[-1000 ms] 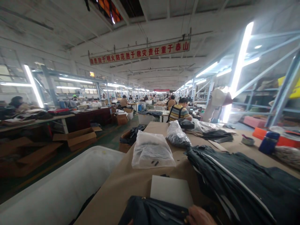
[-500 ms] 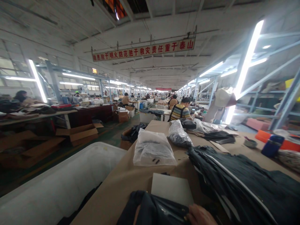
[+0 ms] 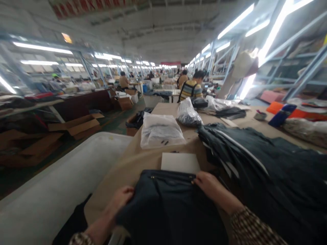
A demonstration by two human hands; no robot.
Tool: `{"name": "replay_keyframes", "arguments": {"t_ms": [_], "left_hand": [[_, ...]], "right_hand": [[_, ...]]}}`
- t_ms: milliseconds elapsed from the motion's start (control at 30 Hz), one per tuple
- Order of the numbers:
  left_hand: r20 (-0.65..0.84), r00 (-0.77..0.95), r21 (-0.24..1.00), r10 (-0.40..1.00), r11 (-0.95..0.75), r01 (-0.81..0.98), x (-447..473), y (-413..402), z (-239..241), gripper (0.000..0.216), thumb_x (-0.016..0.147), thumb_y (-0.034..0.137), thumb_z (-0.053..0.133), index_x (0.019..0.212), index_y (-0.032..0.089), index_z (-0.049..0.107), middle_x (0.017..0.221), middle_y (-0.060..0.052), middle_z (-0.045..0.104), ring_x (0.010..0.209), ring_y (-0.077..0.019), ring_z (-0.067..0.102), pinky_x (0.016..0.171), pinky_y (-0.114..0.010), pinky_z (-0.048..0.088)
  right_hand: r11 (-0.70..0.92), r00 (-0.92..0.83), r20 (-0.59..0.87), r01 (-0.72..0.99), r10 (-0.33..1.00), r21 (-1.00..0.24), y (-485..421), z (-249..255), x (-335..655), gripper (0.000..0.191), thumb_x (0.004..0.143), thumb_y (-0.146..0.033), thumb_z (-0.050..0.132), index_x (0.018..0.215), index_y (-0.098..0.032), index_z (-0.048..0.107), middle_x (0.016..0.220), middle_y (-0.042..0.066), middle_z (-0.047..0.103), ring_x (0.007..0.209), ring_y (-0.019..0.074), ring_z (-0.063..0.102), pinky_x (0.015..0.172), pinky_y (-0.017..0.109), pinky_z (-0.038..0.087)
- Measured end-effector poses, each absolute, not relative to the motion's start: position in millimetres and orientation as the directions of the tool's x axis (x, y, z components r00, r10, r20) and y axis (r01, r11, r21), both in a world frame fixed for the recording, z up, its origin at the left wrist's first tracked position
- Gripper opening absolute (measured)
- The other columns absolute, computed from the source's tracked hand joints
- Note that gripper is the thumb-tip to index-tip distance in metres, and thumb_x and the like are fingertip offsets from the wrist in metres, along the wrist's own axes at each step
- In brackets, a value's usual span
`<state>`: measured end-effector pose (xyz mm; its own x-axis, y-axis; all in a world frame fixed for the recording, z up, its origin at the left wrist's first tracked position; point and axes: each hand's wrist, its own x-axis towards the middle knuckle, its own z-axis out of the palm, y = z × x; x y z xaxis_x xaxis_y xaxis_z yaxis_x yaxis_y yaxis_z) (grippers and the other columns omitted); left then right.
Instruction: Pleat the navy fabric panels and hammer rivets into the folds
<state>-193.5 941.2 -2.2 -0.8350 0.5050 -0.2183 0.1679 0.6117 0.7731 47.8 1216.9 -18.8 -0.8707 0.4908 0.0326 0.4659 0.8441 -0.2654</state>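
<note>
Dark cloth (image 3: 173,207) is pinched at its upper right corner in my right grip (image 3: 208,185), beside a gold-coloured fitting (image 3: 192,182); my left grip (image 3: 122,197) curls closed on its left edge. It spreads over the near desk (image 3: 130,166) — just beyond lies a white board (image 3: 180,161), then a plastic bag (image 3: 162,132). Dark garments (image 3: 278,170) heap to the right.
</note>
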Motion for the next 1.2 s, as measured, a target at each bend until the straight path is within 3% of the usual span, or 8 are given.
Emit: {"name": "replay_keyframes", "arguments": {"t_ms": [100,233,400,500,667,800,933,1200], "left_hand": [[-0.063,-0.909,0.771,0.413,0.598,0.218,-191.4,933.1,9.7,0.026,0.078,0.035,0.052,0.092,0.015,0.062,0.068,-0.001,0.063,0.062,-0.0169,0.061,0.050,-0.024,0.047],[0.308,-0.514,0.604,0.801,0.252,0.756,-158.2,976.6,54.1,0.024,0.086,0.031,0.050,0.099,0.016,0.064,0.103,-0.008,0.067,0.097,-0.0186,0.062,0.088,-0.033,0.050],[0.100,0.022,0.246,0.995,-0.047,0.968,-90.5,1039.3,46.3,0.045,0.088,0.031,0.054,0.130,0.015,0.053,0.142,-0.012,0.046,0.132,-0.0314,0.039,0.111,-0.049,0.031],[-0.007,0.024,0.144,1.000,-0.023,0.989,-73.0,1048.7,10.2,0.058,0.087,0.042,0.055,0.138,0.015,0.045,0.147,-0.012,0.040,0.134,-0.0370,0.035,0.108,-0.058,0.030],[0.003,-0.016,0.068,1.000,0.016,0.998,-74.4,1043.4,-28.0,0.060,0.087,0.033,0.050,0.144,0.022,0.037,0.153,-0.007,0.027,0.140,-0.0359,0.024,0.110,-0.064,0.020],[-0.057,-0.047,0.088,0.997,0.052,0.995,-81.2,1050.2,-31.6,0.059,0.086,0.034,0.049,0.143,0.023,0.038,0.152,-0.005,0.027,0.139,-0.0365,0.024,0.110,-0.066,0.017],[-0.069,-0.069,0.095,0.995,0.075,0.993,-86.2,1065.7,-26.4,0.058,0.087,0.037,0.045,0.143,0.024,0.037,0.152,-0.004,0.024,0.140,-0.0355,0.022,0.111,-0.065,0.016],[-0.065,-0.091,0.067,0.994,0.095,0.993,-92.2,1081.6,-26.8,0.059,0.089,0.040,0.041,0.145,0.023,0.034,0.153,-0.003,0.021,0.142,-0.0342,0.017,0.112,-0.062,0.011]], "right_hand": [[0.846,-0.878,-0.012,0.465,0.479,-0.260,1217.9,-3.9,44.1,0.023,0.091,-0.024,0.048,0.075,-0.015,0.062,0.080,0.007,0.065,0.078,0.0177,0.060,0.070,0.027,0.038],[0.846,-0.880,-0.026,0.465,0.475,-0.262,1220.5,-5.5,45.4,0.023,0.091,-0.028,0.051,0.075,-0.016,0.061,0.080,0.006,0.064,0.077,0.0165,0.058,0.069,0.026,0.036],[0.843,-0.877,-0.013,0.465,0.480,-0.272,1220.8,-7.6,46.9,0.020,0.091,-0.028,0.053,0.078,-0.016,0.063,0.081,0.005,0.066,0.079,0.0167,0.059,0.070,0.026,0.036],[0.840,-0.873,-0.010,0.472,0.488,-0.267,1215.9,-2.5,45.9,0.019,0.091,-0.026,0.053,0.079,-0.015,0.064,0.083,0.006,0.067,0.082,0.0173,0.061,0.072,0.026,0.037],[0.851,-0.887,-0.042,0.454,0.460,-0.262,1210.1,17.4,50.5,0.017,0.090,-0.027,0.055,0.081,-0.016,0.064,0.085,0.005,0.067,0.082,0.0160,0.061,0.071,0.024,0.039],[0.840,-0.842,0.172,0.448,0.512,-0.307,1241.1,56.0,74.8,0.011,0.090,-0.024,0.053,0.090,-0.018,0.062,0.090,0.003,0.065,0.085,0.0135,0.059,0.076,0.023,0.040],[0.721,-0.636,0.352,0.660,0.687,-0.212,1311.5,93.3,115.0,0.018,0.092,-0.022,0.047,0.094,-0.016,0.064,0.096,0.006,0.064,0.093,0.0163,0.057,0.085,0.026,0.040],[0.479,-0.475,0.069,0.856,0.877,-0.196,1406.2,78.2,134.3,0.038,0.088,-0.036,0.052,0.111,-0.009,0.065,0.100,0.012,0.068,0.088,0.0190,0.061,0.074,0.026,0.043]]}}
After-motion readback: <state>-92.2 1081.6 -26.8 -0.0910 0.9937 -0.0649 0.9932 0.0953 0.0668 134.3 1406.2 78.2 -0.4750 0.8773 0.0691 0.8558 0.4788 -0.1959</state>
